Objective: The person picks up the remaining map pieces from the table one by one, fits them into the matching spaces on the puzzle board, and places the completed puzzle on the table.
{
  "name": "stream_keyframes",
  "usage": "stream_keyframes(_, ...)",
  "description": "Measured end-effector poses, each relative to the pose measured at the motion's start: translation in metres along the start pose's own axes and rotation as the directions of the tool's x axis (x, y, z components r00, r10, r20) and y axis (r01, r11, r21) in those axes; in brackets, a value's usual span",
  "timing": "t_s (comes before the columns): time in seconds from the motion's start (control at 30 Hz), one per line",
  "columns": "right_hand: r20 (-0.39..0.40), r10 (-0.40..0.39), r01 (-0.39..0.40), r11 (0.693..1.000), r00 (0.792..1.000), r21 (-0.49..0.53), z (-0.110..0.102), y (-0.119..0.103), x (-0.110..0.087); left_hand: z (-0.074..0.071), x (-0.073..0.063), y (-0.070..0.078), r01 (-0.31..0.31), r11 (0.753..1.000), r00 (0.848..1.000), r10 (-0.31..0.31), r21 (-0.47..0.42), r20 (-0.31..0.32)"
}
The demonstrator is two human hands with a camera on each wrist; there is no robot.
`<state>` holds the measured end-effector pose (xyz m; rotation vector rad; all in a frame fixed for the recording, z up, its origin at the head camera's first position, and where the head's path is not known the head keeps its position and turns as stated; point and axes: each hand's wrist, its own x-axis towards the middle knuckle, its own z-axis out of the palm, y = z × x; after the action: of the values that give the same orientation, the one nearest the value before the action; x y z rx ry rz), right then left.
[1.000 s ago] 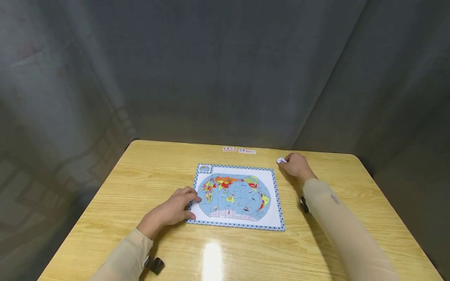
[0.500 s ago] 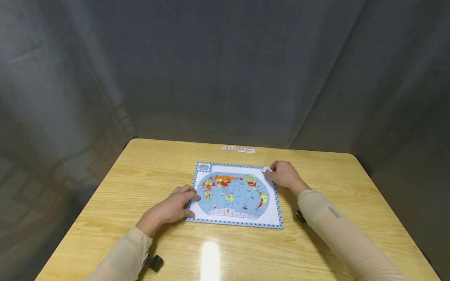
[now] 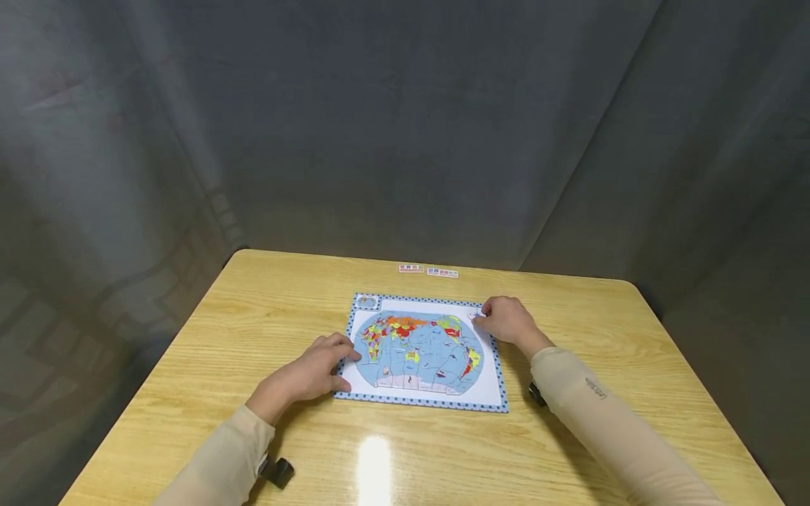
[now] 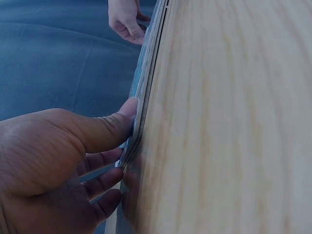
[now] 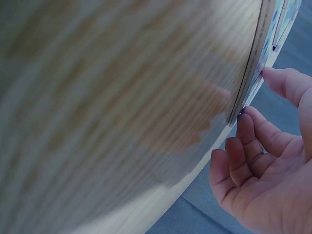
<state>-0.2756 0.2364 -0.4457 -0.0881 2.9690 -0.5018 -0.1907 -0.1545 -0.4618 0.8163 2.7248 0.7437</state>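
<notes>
A world map jigsaw puzzle (image 3: 430, 351) lies flat in a white board with a blue dotted border (image 3: 420, 403). My left hand (image 3: 316, 369) rests on the board's left side, thumb near the front corner and fingers relaxed along the edge. In the left wrist view, the left thumb (image 4: 109, 129) touches the board's upper side. At the far right corner my right hand (image 3: 509, 323) pinches a small white piece with a blue drawing (image 3: 473, 315), low over the board. The right wrist view shows the right thumb (image 5: 287, 85) at the board; the piece itself is hard to make out there.
Two small printed title strips, one red-lettered (image 3: 411, 268) and one blue-and-red (image 3: 442, 273), lie behind the board. The wooden table (image 3: 272, 295) ends at a grey curtain (image 3: 392, 140). A dark wrist device (image 3: 278, 472) hangs under the left sleeve.
My right hand has brought the small white piece leftward and nearer, from the table beyond the board onto its far right corner. The left hand has stayed on the left edge.
</notes>
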Motion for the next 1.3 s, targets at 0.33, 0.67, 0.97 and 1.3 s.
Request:
stream_keyframes(0.33, 0.002, 0.011, -0.011, 1.000, 1.000, -0.007, -0.001, -0.002, -0.001, 0.001, 0.000, 0.001, 0.024, 0.999, 1.000, -0.024, -0.023, -0.001)
stream_keyframes(0.67, 0.020, 0.019, -0.019, 1.000, 1.000, 0.007, -0.002, -0.001, 0.000, 0.001, 0.000, 0.000, 0.023, 1.000, 1.000, -0.023, -0.020, -0.006)
stream_keyframes(0.97, 0.004, 0.027, -0.027, 0.999, 1.000, 0.041, -0.002, -0.003, 0.006, 0.000, 0.001, 0.001, 0.025, 1.000, 1.000, -0.025, -0.016, -0.003)
stream_keyframes(1.3, -0.011, -0.030, 0.030, 0.998, 0.999, 0.062, -0.004, -0.022, 0.030, 0.004, 0.000, 0.003, 0.029, 0.999, 1.000, -0.029, -0.031, -0.003)
